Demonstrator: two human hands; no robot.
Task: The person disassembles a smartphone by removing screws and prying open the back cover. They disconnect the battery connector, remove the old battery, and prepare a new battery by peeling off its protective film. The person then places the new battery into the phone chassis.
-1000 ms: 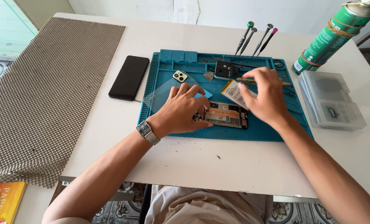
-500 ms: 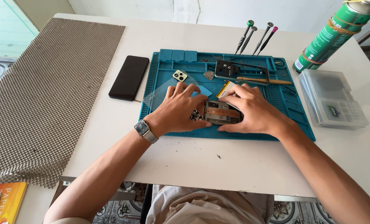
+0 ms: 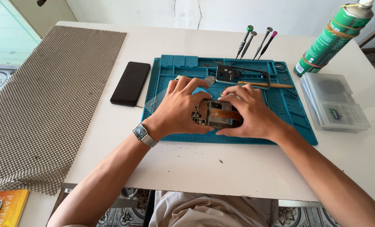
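Note:
An opened phone body (image 3: 218,114) with its circuit board showing lies on a blue repair mat (image 3: 299,120). My left hand (image 3: 179,107) rests on its left end, fingers curled over the edge. My right hand (image 3: 250,111) covers its right end and grips it from the other side. Both hands hold the phone body between them. A watch sits on my left wrist (image 3: 144,134).
A black phone (image 3: 130,83) lies left of the mat, beside a patterned anti-slip sheet (image 3: 48,96). Several screwdrivers (image 3: 257,41) stand behind the mat. A green spray can (image 3: 332,40) and a clear parts box (image 3: 334,103) are at the right. A black frame part (image 3: 227,75) lies on the mat.
My right hand came down from the mat's upper right onto the phone body's right end. My left hand shifted slightly and now both hands close around the phone.

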